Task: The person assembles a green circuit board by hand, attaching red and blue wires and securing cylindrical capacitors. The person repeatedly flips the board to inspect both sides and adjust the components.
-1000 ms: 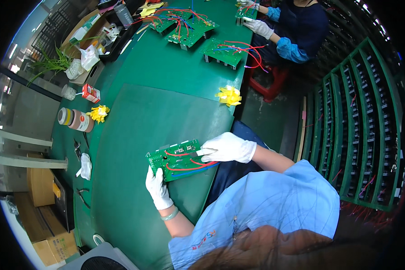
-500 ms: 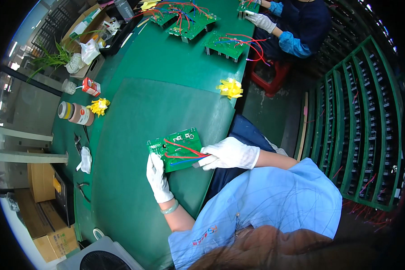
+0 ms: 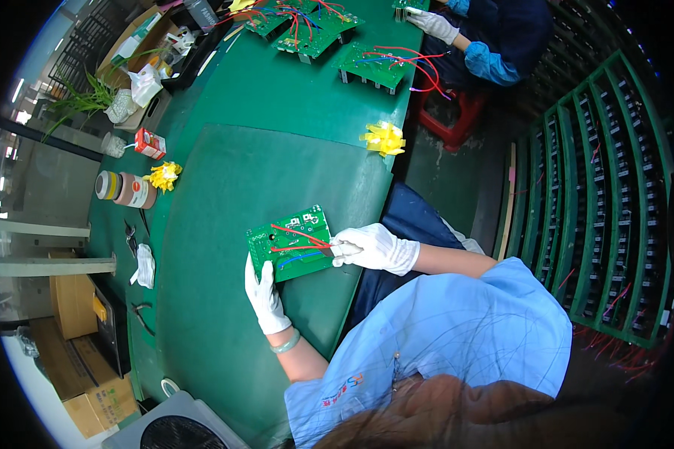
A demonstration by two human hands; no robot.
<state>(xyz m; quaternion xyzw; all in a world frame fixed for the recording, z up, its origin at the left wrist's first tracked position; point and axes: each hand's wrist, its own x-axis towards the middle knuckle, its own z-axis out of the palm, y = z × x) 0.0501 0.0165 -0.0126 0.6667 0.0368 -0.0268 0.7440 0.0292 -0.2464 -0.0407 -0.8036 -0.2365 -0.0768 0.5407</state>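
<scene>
A green circuit board point(image 3: 296, 266) is held over the table mat, tilted a little. My left hand point(image 3: 264, 299), in a white glove, grips its near left edge, with the thumb on the face and the other fingers partly hidden. Gloved in white too, my right hand point(image 3: 378, 249) is closed at the board's right edge. Its fingers pinch the gathered ends of red wires point(image 3: 299, 245) that rise from the board. Beside them a blue wire point(image 3: 299, 259) runs toward the same fingertips. Something small and grey shows at those fingertips, too small to name.
More wired boards point(image 3: 371, 67) lie at the far end of the table. Yellow bundles point(image 3: 384, 139), a jar point(image 3: 136, 191), a carton point(image 3: 150, 144) and pliers point(image 3: 140, 317) are on the table. A co-worker's gloved hand point(image 3: 433, 25) is at far right, near a green rack point(image 3: 621, 202).
My right hand has shifted slightly up and left along the wires, its fingers drawn closer together. The blue wire now stands apart from the red ones. My left hand keeps its hold on the board.
</scene>
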